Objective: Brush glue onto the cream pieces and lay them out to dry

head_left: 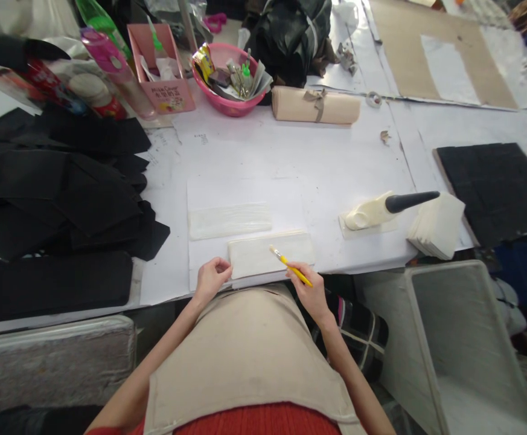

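Note:
My right hand (307, 290) is closed around a yellow-handled paintbrush (294, 270), its bristles over the middle of a stack of white rectangular strips (254, 255). The stack lies at the table's front edge. At its left end, my left hand (213, 279) has thumb and fingertips pinched together against the corner; whether a strip is between them is too small to tell. Just behind lies another flat whitish strip (229, 220). To the right, a cream-coloured pot (363, 216), with a dark handle sticking out of it, rests on a small pale sheet.
Black cut pieces (55, 181) are heaped at left. A pink basket (229, 109), a pink box (168, 99) and a beige roll (313, 107) stand at the back. White pieces (437, 226) and black pieces (487, 190) lie right; a grey bin (471, 344) stands below.

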Tool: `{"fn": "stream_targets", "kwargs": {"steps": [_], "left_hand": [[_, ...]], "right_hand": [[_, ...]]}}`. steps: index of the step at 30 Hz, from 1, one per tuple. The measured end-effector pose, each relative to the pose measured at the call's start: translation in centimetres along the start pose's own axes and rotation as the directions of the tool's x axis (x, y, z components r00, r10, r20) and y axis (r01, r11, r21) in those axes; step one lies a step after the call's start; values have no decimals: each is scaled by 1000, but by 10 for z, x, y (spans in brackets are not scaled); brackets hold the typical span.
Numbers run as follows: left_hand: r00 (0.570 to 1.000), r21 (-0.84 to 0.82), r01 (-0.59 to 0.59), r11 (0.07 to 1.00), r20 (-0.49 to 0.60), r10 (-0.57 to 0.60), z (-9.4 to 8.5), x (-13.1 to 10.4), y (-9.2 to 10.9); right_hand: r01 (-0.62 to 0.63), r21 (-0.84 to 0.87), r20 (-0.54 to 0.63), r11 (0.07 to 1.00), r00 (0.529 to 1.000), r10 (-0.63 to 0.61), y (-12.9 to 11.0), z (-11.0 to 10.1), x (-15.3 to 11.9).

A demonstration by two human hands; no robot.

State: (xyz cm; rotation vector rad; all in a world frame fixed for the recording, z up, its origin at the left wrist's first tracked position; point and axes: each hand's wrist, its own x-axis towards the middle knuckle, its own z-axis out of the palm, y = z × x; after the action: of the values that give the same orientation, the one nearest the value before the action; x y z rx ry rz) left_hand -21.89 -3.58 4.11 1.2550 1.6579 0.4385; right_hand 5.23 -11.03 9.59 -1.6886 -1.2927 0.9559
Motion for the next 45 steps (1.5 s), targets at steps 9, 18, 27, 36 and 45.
{"fn": "stream_targets", "kwargs": {"steps": [9, 18, 27, 36, 45], "left_hand": [[994, -364, 96, 926, 76, -73, 3, -2, 7], [968, -562, -53, 826, 175, 182, -38, 13, 55], [970, -580, -219, 784, -46, 237, -96, 104, 103], [996, -586, -87, 806, -71, 56, -117, 200, 48], [995, -377, -19, 926, -101, -21, -126, 213, 28]], "right_hand": [[-140, 330, 124, 934, 987, 104, -16, 54, 22], [-111, 477, -340, 872, 892, 300, -11, -22, 29], [-81, 475, -508, 876, 788, 348, 9, -38, 29], [-131, 504, -511, 854, 752, 417, 24, -27, 25], [-166, 463, -520, 871, 744, 419, 26, -30, 29]]}}
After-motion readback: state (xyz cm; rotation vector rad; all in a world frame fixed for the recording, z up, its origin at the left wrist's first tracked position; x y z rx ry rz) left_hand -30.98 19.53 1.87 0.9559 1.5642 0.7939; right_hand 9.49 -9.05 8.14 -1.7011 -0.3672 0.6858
